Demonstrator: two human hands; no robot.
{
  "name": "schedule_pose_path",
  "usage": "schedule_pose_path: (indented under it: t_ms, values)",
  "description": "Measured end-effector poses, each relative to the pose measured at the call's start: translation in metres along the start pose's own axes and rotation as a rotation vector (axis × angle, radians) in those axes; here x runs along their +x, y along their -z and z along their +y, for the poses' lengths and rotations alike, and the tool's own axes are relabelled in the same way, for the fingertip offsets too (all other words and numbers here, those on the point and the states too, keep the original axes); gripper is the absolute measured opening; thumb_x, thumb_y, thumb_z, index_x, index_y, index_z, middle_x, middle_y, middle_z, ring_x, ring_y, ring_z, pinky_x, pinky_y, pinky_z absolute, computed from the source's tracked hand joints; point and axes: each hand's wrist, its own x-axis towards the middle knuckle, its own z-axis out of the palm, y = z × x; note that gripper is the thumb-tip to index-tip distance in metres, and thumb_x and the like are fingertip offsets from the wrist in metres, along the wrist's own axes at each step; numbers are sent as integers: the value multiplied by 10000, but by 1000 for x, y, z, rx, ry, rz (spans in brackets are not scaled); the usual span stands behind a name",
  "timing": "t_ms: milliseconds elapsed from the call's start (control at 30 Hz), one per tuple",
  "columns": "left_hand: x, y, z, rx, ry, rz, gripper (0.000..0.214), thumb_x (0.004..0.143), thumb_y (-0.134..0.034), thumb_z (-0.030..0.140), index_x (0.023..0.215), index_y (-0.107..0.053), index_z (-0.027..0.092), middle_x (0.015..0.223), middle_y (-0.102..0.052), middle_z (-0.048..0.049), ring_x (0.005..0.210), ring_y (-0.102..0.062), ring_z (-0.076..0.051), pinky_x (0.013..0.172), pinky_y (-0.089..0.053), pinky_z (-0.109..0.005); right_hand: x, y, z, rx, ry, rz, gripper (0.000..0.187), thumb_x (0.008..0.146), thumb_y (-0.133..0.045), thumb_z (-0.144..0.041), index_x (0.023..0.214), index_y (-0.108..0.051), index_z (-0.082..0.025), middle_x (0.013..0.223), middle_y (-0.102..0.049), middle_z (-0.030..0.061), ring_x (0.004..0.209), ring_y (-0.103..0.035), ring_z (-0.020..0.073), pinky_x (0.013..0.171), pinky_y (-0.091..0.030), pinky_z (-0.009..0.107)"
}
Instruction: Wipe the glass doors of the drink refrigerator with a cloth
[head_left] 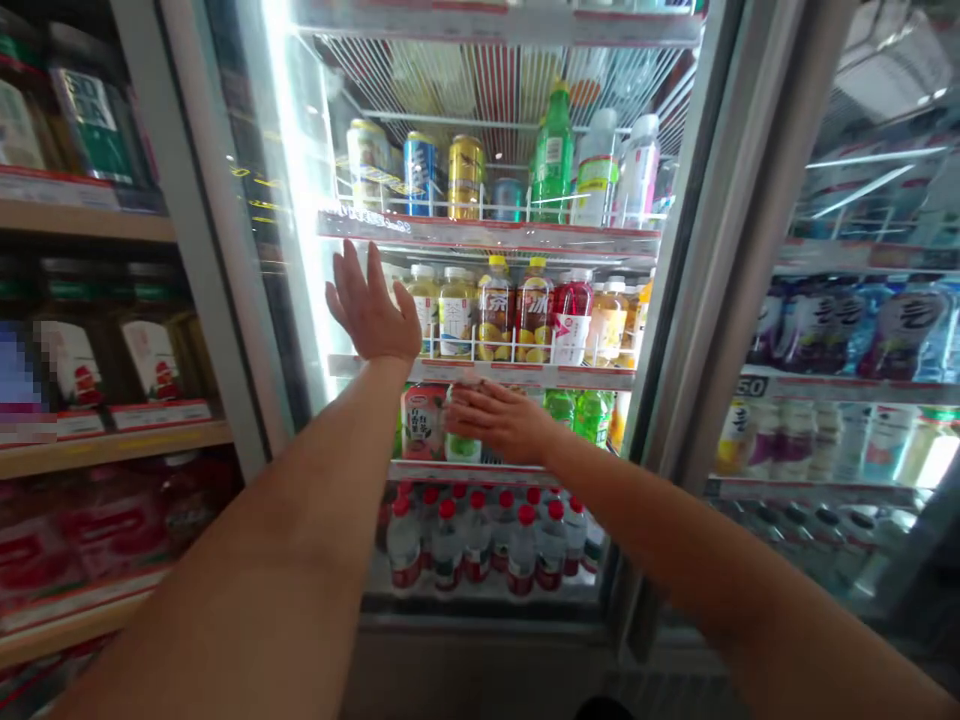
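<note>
My left hand (373,305) is raised with its fingers spread and nothing in it. It shows in front of the left part of a lit drinks cooler, beside pale-labelled tea bottles (456,312). Lower down, my right hand (495,420) reaches across with its fingers stretched out flat, also holding nothing. It covers part of the shelf row with a red-labelled drink (422,424) and green bottles (592,415). Whether either hand touches a surface I cannot tell. Dark tea bottles with yellow caps (496,308) and a red drink bottle (573,315) stand between shelf rails.
Cans (466,178) and a green bottle (553,155) stand on the upper shelf. Several red-capped water bottles (476,540) fill the bottom. Metal door frames (742,250) flank the cooler. Shelves of bottles (71,350) are at left; another cooler with drinks (817,320) is at right.
</note>
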Motion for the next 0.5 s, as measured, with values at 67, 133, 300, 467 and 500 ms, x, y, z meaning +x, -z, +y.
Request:
schedule_pose_path:
  t_ms: [67,133,300,467,500]
  values:
    - [0,1,1,-13,5,0,659,978,-374,421,1574,-368,138,1683,-248,-95,1576,-159,-233,1287,-83,-505,-15,32,34,-41,-67,-4,588,961,-534,-182,1535,-440,-268,1614,-437,8,1540,-307,223,1284,-235,490]
    - [-1,0,2,-11,4,2,697,975,-326,474,1560,-377,99,1680,-252,-98,1576,-155,-236,1279,-80,-505,-28,66,68,-116,-201,44,559,997,-504,-215,1542,-426,-311,1608,-447,-6,1548,-287,232,1284,-216,515]
    - [-1,-2,0,-4,-20,17,672,977,-318,413,1559,-348,79,1683,-243,-100,1575,-145,-221,1266,-84,-520,-30,108,109,-260,-700,222,521,1071,-343,-351,1584,-366,-265,1658,-353,49,1574,-182,318,1263,-163,612]
    - [0,-4,-4,-20,-28,1,634,993,-425,339,1584,-324,135,1691,-225,-98,1580,-124,-230,1277,-66,-529,-11,62,50,-237,-699,145,513,1070,-323,-288,1580,-380,-288,1667,-337,20,1581,-162,297,1284,-146,582]
    - [0,-4,-4,-26,-27,-2,631,999,-428,337,1586,-318,136,1693,-218,-98,1581,-117,-231,1276,-58,-532,-9,50,35,-203,-614,93,531,1060,-352,-270,1590,-352,-308,1668,-335,1,1582,-164,279,1295,-136,568]
